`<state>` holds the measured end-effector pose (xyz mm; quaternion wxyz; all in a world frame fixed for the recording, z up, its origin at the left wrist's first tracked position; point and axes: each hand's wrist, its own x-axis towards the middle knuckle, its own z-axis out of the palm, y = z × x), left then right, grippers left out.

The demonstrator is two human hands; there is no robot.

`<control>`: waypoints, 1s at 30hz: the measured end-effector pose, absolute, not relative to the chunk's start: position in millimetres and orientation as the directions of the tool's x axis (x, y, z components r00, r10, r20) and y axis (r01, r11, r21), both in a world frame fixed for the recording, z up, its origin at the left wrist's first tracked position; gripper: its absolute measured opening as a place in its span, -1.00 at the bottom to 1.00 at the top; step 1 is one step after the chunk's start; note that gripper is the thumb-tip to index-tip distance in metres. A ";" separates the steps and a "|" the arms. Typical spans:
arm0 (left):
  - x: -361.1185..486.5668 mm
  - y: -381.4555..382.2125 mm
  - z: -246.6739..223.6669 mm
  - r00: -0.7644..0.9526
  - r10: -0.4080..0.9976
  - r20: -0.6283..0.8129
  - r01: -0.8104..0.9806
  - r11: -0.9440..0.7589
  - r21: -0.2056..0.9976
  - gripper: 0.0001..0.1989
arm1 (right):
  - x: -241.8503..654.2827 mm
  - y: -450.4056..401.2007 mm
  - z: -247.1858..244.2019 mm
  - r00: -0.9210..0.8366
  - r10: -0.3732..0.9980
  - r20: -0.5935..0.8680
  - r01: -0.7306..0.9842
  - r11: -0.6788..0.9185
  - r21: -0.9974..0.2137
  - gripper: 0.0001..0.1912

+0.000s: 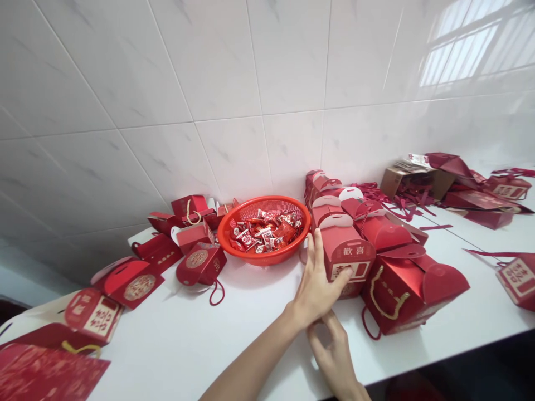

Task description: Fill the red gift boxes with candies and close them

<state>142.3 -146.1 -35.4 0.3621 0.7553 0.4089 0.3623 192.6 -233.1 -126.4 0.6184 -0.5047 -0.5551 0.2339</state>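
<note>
My left hand point(318, 284) has its fingers stretched out beside a closed red gift box point(348, 250) at the front of a row of boxes. Its thumb reaches across the lower front of that box, and nothing shows gripped in it. Below it, my right hand point(334, 351) is bent near my left wrist; its fingertips are hidden, so I cannot make out whether it holds anything. Just left of the row, a red plastic basket point(229, 245) holds several wrapped candies point(267, 233). A larger red box with a gold cord point(413, 289) stands to the right.
Several open red boxes point(200, 262) spread over the left of the white table point(209, 345). A red patterned piece point(54, 373) lies at the near left. Ribbons point(370, 191), a brown carton point(390, 181) and more red boxes point(507, 186) are at the right, before a tiled wall point(225, 67).
</note>
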 end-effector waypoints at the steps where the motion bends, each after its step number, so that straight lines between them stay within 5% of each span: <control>1: 144.4 -147.0 -34.7 0.401 0.883 0.243 0.351 -0.393 0.850 0.04 | 193.3 -232.4 -126.9 0.274 0.853 0.443 0.266 0.376 -0.888 -0.80; 17: 163.3 -156.7 -56.8 0.358 0.932 0.049 0.285 -0.159 0.945 0.17 | 201.3 -219.4 -146.6 0.185 0.928 0.323 0.198 0.287 -0.937 -0.67; 22: 142.5 -156.1 -42.5 0.407 0.911 0.071 0.300 -0.206 0.932 0.29 | 199.9 -220.3 -142.7 0.153 0.941 0.301 0.212 0.266 -0.940 -0.75; 26: 91.2 -145.0 -21.2 0.335 0.921 0.198 0.387 -0.326 0.863 -0.06 | 199.4 -220.1 -134.9 0.143 0.933 0.330 0.256 0.287 -0.923 -0.78; 30: 1.0 -126.2 -11.2 -0.138 0.856 0.498 0.627 -0.313 0.713 -0.45 | 200.0 -220.6 -131.4 0.138 0.907 0.397 0.327 0.337 -0.883 -0.79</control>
